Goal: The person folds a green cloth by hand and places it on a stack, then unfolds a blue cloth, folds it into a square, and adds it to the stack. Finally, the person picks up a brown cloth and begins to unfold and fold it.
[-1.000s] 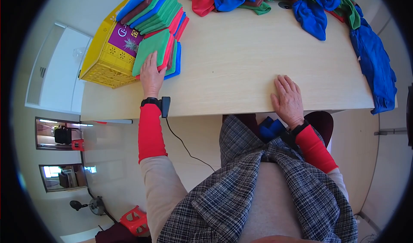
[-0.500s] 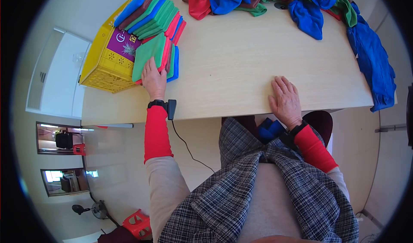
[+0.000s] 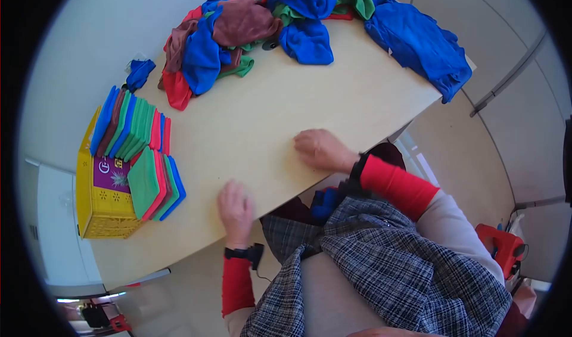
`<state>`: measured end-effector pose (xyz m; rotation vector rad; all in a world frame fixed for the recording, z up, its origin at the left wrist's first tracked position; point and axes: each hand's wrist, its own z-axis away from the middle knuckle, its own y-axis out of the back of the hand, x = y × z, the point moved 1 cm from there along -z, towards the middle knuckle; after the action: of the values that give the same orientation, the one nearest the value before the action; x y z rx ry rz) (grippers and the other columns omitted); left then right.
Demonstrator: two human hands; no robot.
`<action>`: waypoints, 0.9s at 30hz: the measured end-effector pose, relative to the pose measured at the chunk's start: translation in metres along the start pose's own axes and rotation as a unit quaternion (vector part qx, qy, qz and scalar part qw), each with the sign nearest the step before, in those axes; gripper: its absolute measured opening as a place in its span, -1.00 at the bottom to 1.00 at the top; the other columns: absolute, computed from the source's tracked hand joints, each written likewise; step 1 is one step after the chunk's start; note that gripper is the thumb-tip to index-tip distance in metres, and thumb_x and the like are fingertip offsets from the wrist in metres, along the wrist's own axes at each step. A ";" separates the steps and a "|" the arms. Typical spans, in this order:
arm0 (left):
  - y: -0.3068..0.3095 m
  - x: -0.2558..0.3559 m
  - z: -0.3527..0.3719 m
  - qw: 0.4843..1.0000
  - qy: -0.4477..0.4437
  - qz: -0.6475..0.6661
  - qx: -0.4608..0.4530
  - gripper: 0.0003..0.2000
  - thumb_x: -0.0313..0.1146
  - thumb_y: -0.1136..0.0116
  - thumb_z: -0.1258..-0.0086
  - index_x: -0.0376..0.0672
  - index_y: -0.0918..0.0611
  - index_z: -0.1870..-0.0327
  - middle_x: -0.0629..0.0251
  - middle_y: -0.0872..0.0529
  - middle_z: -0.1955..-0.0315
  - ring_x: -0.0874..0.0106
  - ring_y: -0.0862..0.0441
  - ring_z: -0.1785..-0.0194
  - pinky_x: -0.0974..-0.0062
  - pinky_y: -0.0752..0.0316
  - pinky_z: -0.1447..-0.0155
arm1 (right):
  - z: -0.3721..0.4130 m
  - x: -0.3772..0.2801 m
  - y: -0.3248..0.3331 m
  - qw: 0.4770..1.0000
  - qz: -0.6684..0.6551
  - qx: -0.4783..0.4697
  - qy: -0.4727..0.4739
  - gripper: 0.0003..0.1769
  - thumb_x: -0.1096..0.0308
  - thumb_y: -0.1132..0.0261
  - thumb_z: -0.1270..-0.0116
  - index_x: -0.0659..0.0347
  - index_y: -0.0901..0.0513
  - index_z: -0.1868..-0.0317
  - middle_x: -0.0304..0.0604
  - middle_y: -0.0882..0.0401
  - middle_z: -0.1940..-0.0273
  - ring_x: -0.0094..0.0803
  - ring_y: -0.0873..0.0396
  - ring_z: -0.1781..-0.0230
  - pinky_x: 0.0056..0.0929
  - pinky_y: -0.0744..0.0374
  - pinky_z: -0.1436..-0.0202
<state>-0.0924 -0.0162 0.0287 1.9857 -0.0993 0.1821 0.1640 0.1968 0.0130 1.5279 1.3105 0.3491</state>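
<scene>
My left hand is over the table's front part, right of the folded cloths, and smeared by motion. My right hand rests low over the wooden table, its fingers curled in and nothing seen in them. Folded green, red, brown and blue cloths stand on edge against the front of a yellow crate. Behind them is a row of more folded cloths, mostly green and blue. Neither hand touches the cloths.
A loose heap of blue, brown, red and green cloths lies along the back edge. A large blue cloth hangs over the far right corner. A red stool stands on the floor at the right.
My left hand has left the green folded cloth and moved right. My right hand's fingers have curled in. The view has turned, showing more of the heap and the right side.
</scene>
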 end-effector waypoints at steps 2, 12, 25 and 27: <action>-0.020 0.022 0.005 1.000 0.001 0.026 0.009 -0.63 -0.42 -0.24 -0.37 -0.27 -0.64 -0.18 0.01 -0.59 -0.30 0.00 -0.47 -0.40 0.10 -0.37 -0.49 | -0.022 0.046 0.023 0.977 -0.124 -0.068 -0.162 -0.61 0.14 -0.30 -0.35 0.14 -0.76 -0.08 0.01 -0.77 0.00 -0.02 -0.69 -0.10 -0.11 -0.61 -0.23; -0.027 0.039 -0.009 0.998 0.049 0.032 0.034 -0.61 -0.42 -0.24 -0.32 -0.31 -0.61 -0.17 -0.05 -0.59 -0.23 -0.05 -0.49 -0.34 0.06 -0.41 -0.43 | -0.108 0.252 0.058 0.872 -0.060 0.088 -0.478 -0.58 0.07 -0.39 -0.33 0.12 -0.76 -0.08 -0.02 -0.80 0.04 0.01 -0.74 0.03 -0.18 -0.65 -0.10; -0.027 0.041 -0.009 0.998 0.058 0.013 0.031 -0.58 -0.37 -0.26 -0.32 -0.31 -0.60 -0.19 -0.06 -0.57 -0.26 -0.05 -0.46 -0.37 0.04 -0.37 -0.47 | -0.123 0.187 0.020 0.950 -0.053 0.005 -0.306 -0.75 0.16 -0.37 -0.29 0.16 -0.70 0.19 0.08 -0.72 0.17 0.07 -0.68 0.07 -0.05 -0.61 0.02; -0.027 0.041 -0.008 0.998 0.056 0.011 0.033 -0.59 -0.36 -0.27 -0.33 -0.30 -0.60 -0.19 -0.06 -0.56 -0.27 -0.05 -0.45 -0.38 0.03 -0.36 -0.47 | -0.098 0.127 0.022 0.980 -0.028 -0.035 -0.195 -0.75 0.22 -0.34 -0.22 0.23 -0.68 0.23 0.09 -0.71 0.17 0.15 -0.66 0.10 0.10 -0.58 0.01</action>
<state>-0.0485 0.0029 0.0144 2.0363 -0.0427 0.3135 0.1468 0.3576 0.0225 1.4114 1.0181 0.0526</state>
